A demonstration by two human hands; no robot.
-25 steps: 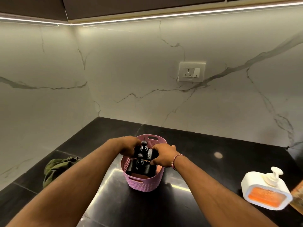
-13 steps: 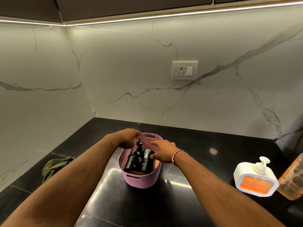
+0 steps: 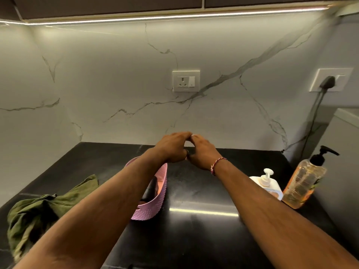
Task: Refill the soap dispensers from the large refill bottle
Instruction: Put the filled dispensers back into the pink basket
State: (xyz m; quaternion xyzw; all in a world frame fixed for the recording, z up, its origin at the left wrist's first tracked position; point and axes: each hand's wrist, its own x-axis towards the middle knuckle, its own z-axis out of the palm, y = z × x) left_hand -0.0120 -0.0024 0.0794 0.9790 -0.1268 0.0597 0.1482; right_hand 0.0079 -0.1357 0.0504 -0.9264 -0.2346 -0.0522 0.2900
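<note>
Glossy black stone countertop; below the left hand, knobbly pink plastic basket, matt green cloth (crumpled); right of the right hand, clear plastic pump bottle.

Counter fills the lower frame. Basket sits centre-left on it, cloth at lower left. Pump dispenser at right, refill bottle just beside it, further right. On the wall behind: socket upper centre, 2nd socket upper right w/ plug in it.

Under-cabinet light strip bright; glare streak on countertop; edges distorted, softly blurred.
</note>
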